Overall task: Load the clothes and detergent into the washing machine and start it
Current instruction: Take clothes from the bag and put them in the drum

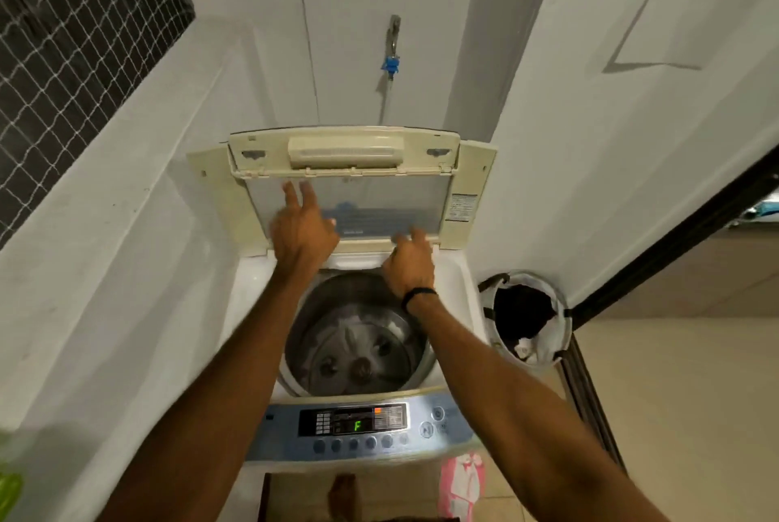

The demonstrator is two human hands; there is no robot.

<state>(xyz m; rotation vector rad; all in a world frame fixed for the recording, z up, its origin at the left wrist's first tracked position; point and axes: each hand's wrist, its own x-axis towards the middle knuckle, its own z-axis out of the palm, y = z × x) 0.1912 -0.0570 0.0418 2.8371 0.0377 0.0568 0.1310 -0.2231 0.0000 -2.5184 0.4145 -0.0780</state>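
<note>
**Both hands on the raised lid, drum nearly bare**

The left hand [304,226] lies flat with fingers spread on the translucent panel of the folded lid [350,201]; the right hand [409,264], a dark band at its wrist, curls its fingers over the lid's lower edge. Neither carries clothes or detergent.

Nearest the person, the washing machine [253,293] shows its blue-grey control panel [362,424], with round buttons and a green "F" lit on the display, so the power seems to be on. Behind it the steel drum [354,336] is round and shiny, with a ribbed plastic plate at the bottom; something pale may lie there, but motion blur leaves it unclear. I judge the loading hardly begun: clothes, detergent, lid closing and the start press all appear to remain.

Just right of the machine stands a round laundry basket [562,336], white-rimmed, holding dark and pale fabric. Farther off, the yellowed plastic lid leans upright against the plain painted wall, below a tap [392,57] with a blue fitting.
</note>
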